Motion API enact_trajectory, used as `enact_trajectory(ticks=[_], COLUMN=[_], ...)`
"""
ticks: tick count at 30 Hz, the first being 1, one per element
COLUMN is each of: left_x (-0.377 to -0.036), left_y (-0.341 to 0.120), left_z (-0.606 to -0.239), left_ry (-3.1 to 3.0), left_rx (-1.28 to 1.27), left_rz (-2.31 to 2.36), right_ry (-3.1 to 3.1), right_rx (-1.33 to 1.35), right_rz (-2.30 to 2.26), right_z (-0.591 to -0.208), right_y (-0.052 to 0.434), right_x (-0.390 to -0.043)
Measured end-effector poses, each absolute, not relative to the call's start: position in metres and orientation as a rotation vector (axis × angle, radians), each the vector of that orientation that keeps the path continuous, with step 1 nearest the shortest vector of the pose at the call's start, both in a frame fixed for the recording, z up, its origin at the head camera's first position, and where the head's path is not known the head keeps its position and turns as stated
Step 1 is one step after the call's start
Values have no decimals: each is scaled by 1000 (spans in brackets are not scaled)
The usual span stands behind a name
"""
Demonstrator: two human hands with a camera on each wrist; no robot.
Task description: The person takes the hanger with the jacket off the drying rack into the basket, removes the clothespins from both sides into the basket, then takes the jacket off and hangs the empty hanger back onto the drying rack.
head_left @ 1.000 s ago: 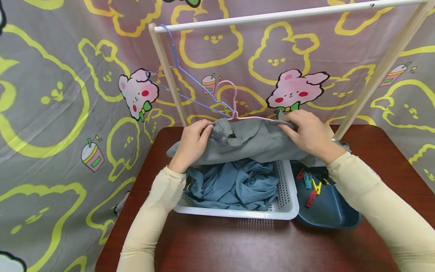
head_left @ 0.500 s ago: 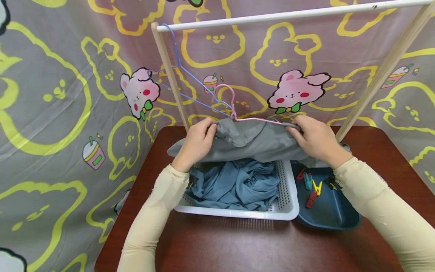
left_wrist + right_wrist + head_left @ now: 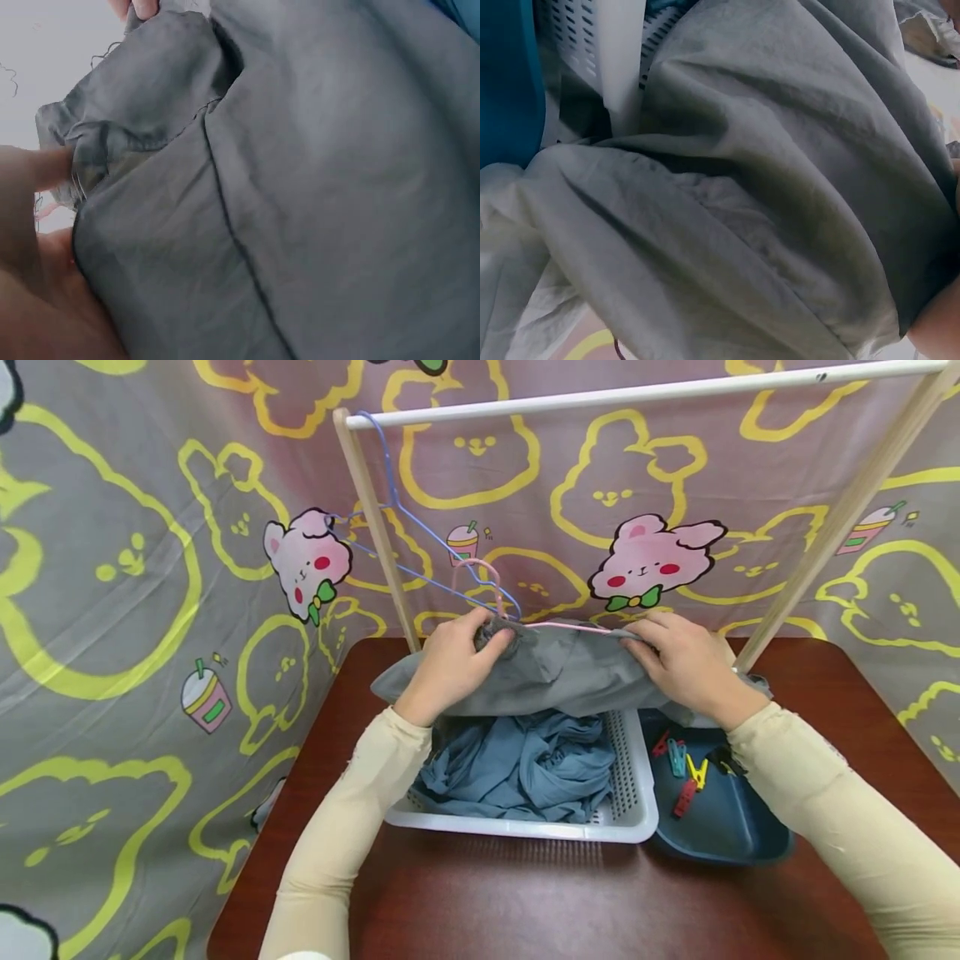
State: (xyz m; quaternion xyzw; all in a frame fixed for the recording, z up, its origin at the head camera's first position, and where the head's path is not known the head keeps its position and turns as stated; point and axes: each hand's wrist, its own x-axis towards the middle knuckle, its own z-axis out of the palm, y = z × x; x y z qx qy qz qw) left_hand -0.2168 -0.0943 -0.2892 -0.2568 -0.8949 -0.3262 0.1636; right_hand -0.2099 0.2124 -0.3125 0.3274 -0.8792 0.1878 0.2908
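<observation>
Since a moment ago the left hand has slid right to the pink hanger hook, its grip pinching the grey garment's collar; the right hand still grips cloth and hanger above the white basket, so the collar looks nearly seated.

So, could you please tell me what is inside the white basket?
The white basket holds crumpled blue cloth. Its far end is covered by the grey garment that both hands hold, so anything there cannot be seen.

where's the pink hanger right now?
Head view, centre: the pink hanger sits in the grey garment, held between the left hand and right hand, above the white basket.
</observation>
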Motion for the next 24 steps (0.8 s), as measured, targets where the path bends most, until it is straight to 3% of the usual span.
enact_trajectory(ticks=[24], left_x=[-222], left_y=[-107], left_z=[-293], left_ry=[-2488], left_rx=[-635], left_rz=[-1141], right_ry=[-2220], right_rx=[745], right_rz=[748], right_z=[-314], right_y=[239], right_x=[-208])
